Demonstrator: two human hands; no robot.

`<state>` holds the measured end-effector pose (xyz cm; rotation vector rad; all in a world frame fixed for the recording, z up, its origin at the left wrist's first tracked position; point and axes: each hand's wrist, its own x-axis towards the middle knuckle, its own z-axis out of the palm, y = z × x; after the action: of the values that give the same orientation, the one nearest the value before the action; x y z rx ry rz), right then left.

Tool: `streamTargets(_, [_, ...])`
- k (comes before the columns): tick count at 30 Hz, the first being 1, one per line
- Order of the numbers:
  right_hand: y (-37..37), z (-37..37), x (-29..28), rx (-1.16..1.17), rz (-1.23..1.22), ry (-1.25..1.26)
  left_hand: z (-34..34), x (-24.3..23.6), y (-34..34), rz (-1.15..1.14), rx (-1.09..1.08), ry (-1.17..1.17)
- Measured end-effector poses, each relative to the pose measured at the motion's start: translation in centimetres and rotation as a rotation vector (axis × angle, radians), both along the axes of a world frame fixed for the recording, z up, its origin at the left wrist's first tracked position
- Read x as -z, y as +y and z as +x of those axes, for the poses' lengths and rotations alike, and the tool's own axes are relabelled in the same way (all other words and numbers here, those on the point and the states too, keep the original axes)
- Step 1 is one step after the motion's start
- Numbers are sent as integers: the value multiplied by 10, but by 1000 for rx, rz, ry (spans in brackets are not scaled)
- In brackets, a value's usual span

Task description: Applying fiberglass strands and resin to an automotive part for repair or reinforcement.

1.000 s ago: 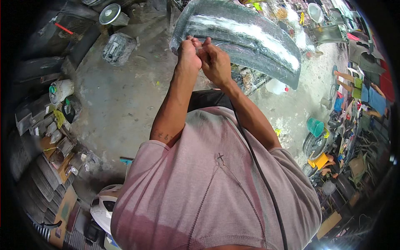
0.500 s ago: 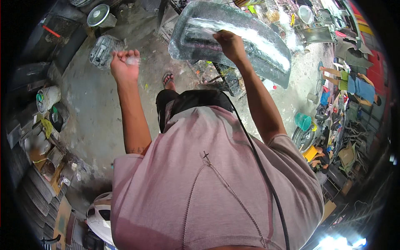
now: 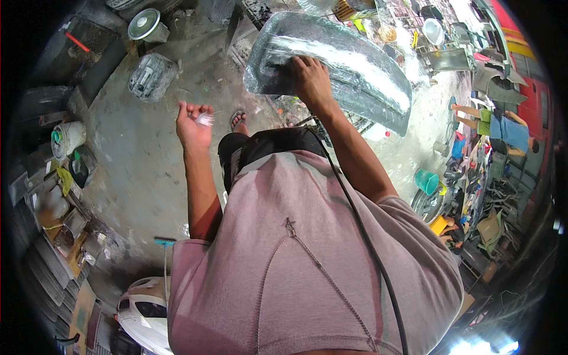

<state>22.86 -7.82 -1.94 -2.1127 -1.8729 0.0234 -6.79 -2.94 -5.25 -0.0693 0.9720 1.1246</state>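
A long curved panel [image 3: 370, 80] with a glossy, wet-looking grey surface lies in front of me, its outline rounded at both ends. My right hand [image 3: 312, 80] is over its left part, fingers bent downward and fingertips at the surface. What lies under the fingertips is hidden. Out to the left, above the floor, my left hand [image 3: 192, 127] is closed with a small tuft of white fibres [image 3: 205, 119] sticking out of it. Beyond that hand a shiny grey moulded piece [image 3: 152, 77] sits on the floor.
A lidded bucket [image 3: 146, 26] stands far left, and a white pail [image 3: 69, 140] nearer on the left. A green bucket [image 3: 426, 181] is on the right, where a person in blue [image 3: 509, 131] stands. A white helmet-like shell [image 3: 142, 313] is at lower left.
My right hand has come down onto the panel and slightly left. My left hand has moved right and nearer to me, with the white tuft still in it.
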Motion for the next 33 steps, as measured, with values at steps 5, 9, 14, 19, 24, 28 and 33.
streamTargets(5, [-5,-10,-33,21,20,116,36,-39,6,190,158,-296])
streamTargets(9, [-17,-27,-98,5,117,654,85,-67,9,267,317,-339])
streamTargets(14, [-16,-32,-98,17,-116,1306,131,-92,1,231,388,-428])
streamTargets(19, [-31,-27,-81,38,-200,1270,155,-101,-12,287,410,-261])
streamTargets(24, [-42,-24,-68,56,-226,1302,161,-88,-20,180,314,-292])
streamTargets(28, [-49,-31,-62,17,-47,1161,162,-68,-12,119,254,-451])
streamTargets(33, [-74,2,-63,195,15,1269,76,-55,58,98,-188,-122])
